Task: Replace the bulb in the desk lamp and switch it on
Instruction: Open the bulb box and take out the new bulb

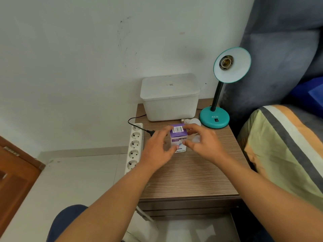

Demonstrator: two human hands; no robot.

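The teal desk lamp (214, 117) stands at the back right of the wooden nightstand (188, 175). Its shade (232, 65) is tilted toward me and the socket (226, 62) is empty. A white bulb (191, 121) lies on its side beside the lamp base. In front of it stands a purple and white bulb box (178, 137), barcode on top. My left hand (157, 147) grips the box's left side. My right hand (204, 142) holds its right side, fingers on the top edge. A pale round thing (196, 139) shows between my right thumb and fingers; I cannot tell what it is.
A white lidded plastic bin (170, 98) stands at the back of the nightstand against the wall. A white power strip (134, 147) hangs along the left edge with the lamp's black plug (150, 132) beside it. A bed with a striped pillow (286, 147) borders the right side.
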